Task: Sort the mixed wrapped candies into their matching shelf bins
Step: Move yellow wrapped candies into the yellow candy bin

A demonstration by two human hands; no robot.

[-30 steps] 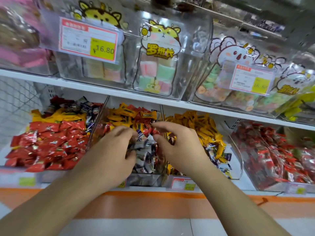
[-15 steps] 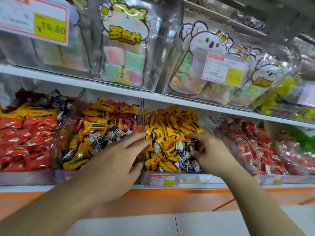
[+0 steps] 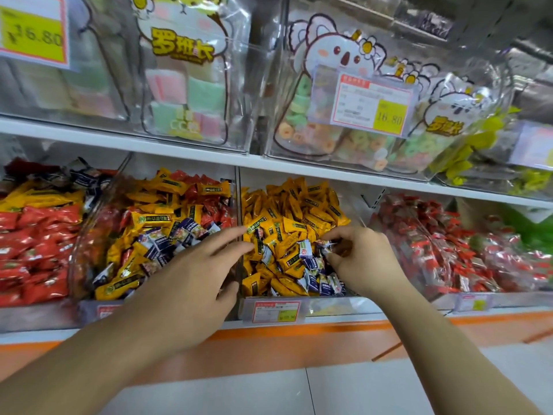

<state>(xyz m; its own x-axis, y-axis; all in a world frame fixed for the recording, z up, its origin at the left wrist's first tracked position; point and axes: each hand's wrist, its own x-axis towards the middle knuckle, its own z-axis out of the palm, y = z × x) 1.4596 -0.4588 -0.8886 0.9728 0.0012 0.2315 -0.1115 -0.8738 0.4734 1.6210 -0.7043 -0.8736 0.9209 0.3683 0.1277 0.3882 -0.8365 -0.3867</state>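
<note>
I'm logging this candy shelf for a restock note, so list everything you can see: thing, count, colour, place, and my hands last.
Red candies: many, red, far-left lower bin.
Mixed candies: many, yellow, red and dark blue, second lower bin.
Yellow candies: many, yellow with a few dark blue among them, third lower bin.
Red-and-clear candies: many, right lower bin.
Marshmallow bags: pastel pink and green, upper shelf left.
Ring gummy bags: pastel, upper shelf right.
Price tags: several, red-edged with yellow.
Left hand: fingers straight, over the divider.
Right hand: pinches a dark blue candy.
</note>
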